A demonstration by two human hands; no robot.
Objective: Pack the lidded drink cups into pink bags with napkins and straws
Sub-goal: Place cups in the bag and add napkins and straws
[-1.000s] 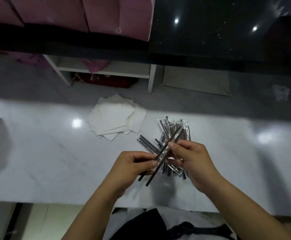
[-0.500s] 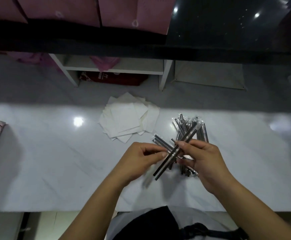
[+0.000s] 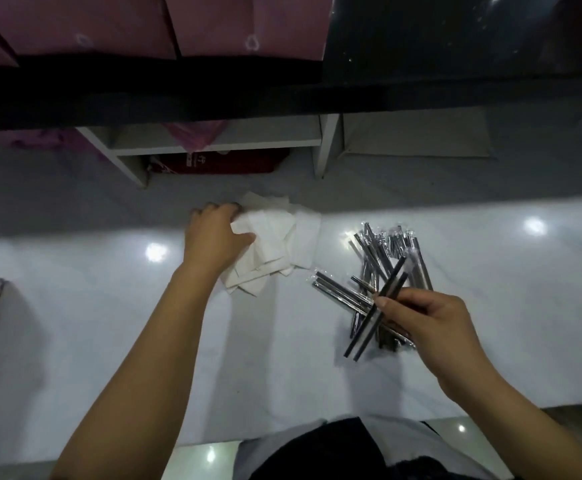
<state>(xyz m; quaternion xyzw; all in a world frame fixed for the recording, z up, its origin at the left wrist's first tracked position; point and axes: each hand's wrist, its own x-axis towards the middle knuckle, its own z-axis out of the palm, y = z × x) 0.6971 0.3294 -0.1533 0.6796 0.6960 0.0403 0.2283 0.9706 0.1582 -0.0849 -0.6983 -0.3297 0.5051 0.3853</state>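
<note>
Head view: my left hand (image 3: 213, 237) is curled on the left edge of the loose stack of white paper napkins (image 3: 279, 244), thumb pinching a lifted corner. My right hand (image 3: 431, 323) clamps two black straws in clear wrappers (image 3: 364, 336), crossed, just above the heap of wrapped straws (image 3: 372, 251) on the glossy white counter (image 3: 109, 323). Risk one: the napkins lie fanned and overlapped, so the pinch may draw several sheets or drag the stack askew. Risk two: the slick wrappers are held at one point only and may pivot or slip out. The pink paper bags (image 3: 241, 26) stand well apart; no cup is visible.
</note>
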